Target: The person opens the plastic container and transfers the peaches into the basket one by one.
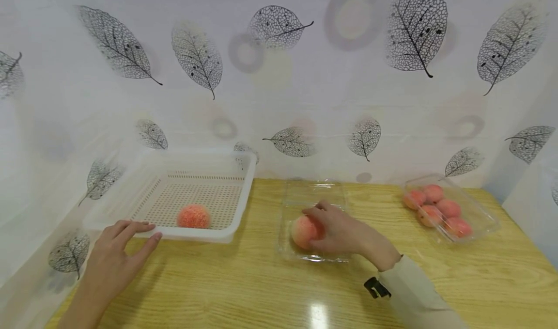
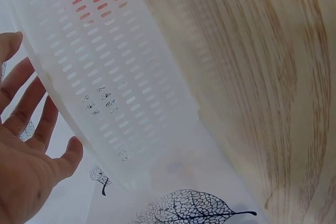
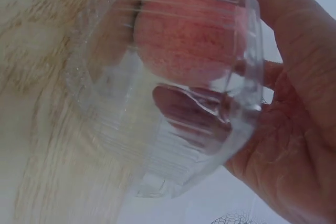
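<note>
With its fingers round a pink and cream peach [image 1: 302, 233], my right hand [image 1: 340, 229] is inside a clear plastic box [image 1: 285, 251] in the middle of the table. In the right wrist view the same peach [image 3: 186, 30] shows through the ribbed plastic wall, fingers on its sides. At the left, my left hand [image 1: 113, 256] lies along the front rim of a white perforated basket [image 1: 235, 222], fingers loosely extended. The left wrist view shows its fingers spread beside the basket wall [image 2: 105, 77]. Another peach [image 1: 193, 216] sits near the front of the basket.
A second clear box [image 1: 477, 217] stands at the back right with several peaches [image 1: 449, 208] in it. Behind the wooden table [image 1: 261, 290] hangs a white leaf-patterned sheet [image 1: 305, 91], close behind the basket and boxes.
</note>
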`<state>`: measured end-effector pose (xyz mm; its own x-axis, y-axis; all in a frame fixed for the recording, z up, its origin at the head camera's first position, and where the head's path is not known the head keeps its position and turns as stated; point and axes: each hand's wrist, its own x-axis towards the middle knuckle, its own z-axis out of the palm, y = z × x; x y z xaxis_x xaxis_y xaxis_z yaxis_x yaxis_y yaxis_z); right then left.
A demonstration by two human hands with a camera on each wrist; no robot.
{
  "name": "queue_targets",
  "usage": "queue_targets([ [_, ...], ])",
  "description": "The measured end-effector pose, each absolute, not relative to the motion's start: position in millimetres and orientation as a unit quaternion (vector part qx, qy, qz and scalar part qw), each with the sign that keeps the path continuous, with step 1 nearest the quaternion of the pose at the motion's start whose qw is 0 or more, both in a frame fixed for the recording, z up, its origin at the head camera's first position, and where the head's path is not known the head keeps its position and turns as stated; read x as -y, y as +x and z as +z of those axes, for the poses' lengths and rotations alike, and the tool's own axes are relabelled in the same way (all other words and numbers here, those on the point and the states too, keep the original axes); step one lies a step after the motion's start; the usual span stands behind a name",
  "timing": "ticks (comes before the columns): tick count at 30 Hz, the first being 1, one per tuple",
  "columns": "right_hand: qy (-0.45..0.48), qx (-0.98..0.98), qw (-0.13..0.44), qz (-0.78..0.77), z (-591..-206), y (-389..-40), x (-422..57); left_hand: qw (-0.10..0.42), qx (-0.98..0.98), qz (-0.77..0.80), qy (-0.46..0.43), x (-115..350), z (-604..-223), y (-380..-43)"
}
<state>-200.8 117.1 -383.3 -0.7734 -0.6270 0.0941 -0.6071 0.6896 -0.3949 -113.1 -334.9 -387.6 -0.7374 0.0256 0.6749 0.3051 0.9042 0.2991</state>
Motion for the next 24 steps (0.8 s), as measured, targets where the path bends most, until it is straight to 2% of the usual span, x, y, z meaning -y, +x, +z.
queue_targets([
  [13, -0.351, -0.907, 0.021, -0.232, -384.2, -196.6, -112.1, 0.348, 0.912, -0.200, -0.091, 334.3, -389.3, -113.0],
  [24, -0.372, -0.901, -0.021, -0.224, -386.3, -198.4, -109.2, 0.382, 0.900, -0.116, -0.175, 342.0, -387.1, -117.5],
])
